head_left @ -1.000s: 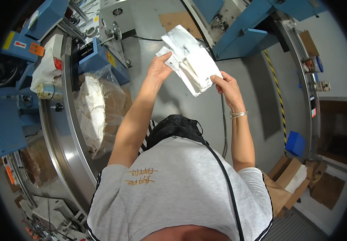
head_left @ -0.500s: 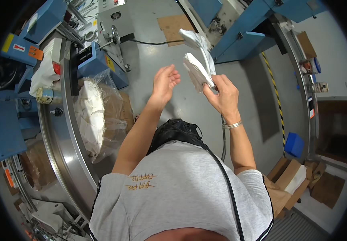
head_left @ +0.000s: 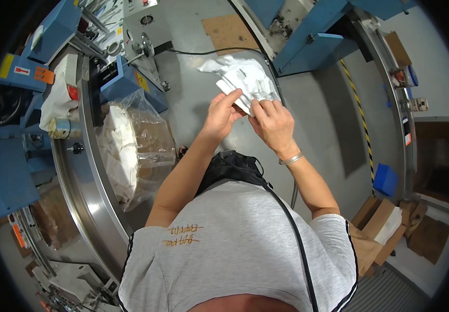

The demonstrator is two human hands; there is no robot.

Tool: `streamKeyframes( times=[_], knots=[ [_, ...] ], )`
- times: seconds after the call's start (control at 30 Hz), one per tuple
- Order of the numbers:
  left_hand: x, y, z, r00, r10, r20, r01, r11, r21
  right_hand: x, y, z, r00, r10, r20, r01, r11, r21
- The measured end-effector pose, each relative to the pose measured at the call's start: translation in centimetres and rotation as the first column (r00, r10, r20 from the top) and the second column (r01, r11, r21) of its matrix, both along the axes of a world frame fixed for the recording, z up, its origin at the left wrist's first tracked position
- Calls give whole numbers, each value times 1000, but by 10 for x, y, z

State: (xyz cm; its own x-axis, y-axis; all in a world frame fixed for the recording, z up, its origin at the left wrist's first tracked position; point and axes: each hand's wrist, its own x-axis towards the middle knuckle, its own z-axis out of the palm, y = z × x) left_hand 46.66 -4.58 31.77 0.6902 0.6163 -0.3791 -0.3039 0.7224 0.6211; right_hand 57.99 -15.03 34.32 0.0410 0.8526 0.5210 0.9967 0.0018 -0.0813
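Note:
A loose white cloth point(head_left: 245, 75) hangs out in front of me, its folded near edge gathered between both hands. My left hand point(head_left: 223, 113) pinches that edge with the thumb on top. Close beside it, my right hand point(head_left: 273, 122) grips the same cloth with curled fingers; a silvery bangle circles that wrist. The far part of the cloth spreads out, crumpled, above the grey floor. Whether it is one piece or several layers I cannot tell.
A clear plastic bag with white cloths point(head_left: 120, 151) stands left, beside a curved metal rail point(head_left: 97, 182). Blue machinery point(head_left: 307, 54) is at the far right. A black cable point(head_left: 203, 53) crosses the floor near flat cardboard point(head_left: 229, 32). Right are a blue bin point(head_left: 385, 180) and cardboard boxes point(head_left: 372, 218).
My left hand, empty before, has moved right and taken hold of the cloth's edge. The right hand has come slightly left, and the cloth has swung left and spread wider.

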Motion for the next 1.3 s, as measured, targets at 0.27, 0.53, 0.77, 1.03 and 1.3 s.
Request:
streamKeyframes(
  times=[0.27,0.53,0.77,1.03,1.3],
  knots=[
    [-18,18,-25,991,3,135,-25,987,161,-2,-9,11,954,45,-297,-22,997,79],
    [-48,34,-23,962,-199,189,176,975,133,63,10,-10,-78,-310,-948,64,947,-315],
    [-62,41,-28,894,-445,45,430,884,184,51,44,-17,-646,-184,-740,-371,924,95],
    [-70,43,-28,902,-423,-83,431,894,126,62,48,-8,-482,-174,-858,-328,945,-7],
    [-70,42,-31,908,-411,-76,417,905,83,49,44,9,-398,-118,-910,-262,965,-11]
  ],
)
